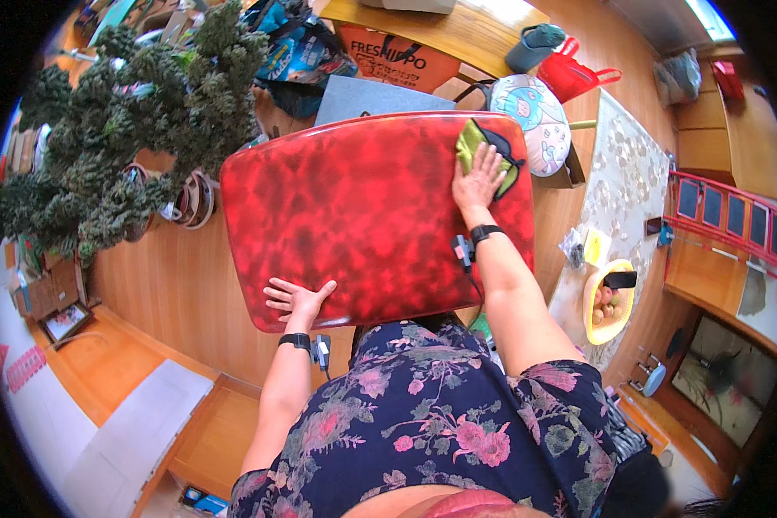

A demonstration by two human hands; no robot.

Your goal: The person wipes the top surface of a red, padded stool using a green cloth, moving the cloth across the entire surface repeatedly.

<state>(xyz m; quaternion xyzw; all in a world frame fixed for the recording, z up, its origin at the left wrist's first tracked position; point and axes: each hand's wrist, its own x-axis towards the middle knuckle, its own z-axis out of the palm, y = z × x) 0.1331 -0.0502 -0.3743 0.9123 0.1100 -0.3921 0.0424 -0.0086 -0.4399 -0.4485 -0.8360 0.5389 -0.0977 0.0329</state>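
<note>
A glossy red, dark-mottled tabletop (369, 213) with rounded corners lies in front of me. My left hand (300, 300) rests spread at its near left corner, with nothing held. At the far right corner, my right hand (478, 173) presses down on a folded yellow-green and dark cloth (471, 140), fingers over it. Part of the cloth is hidden under the palm. Each wrist wears a black band with a small grey device, and a cable runs from it.
Leafy potted plants (136, 123) crowd the left. Behind the tabletop are a grey panel (382, 98) and an orange bag (401, 61). To the right are a round printed cushion (531, 123), a patterned table (621, 168), a yellow fruit basket (590, 327) and a red ladder (725, 201).
</note>
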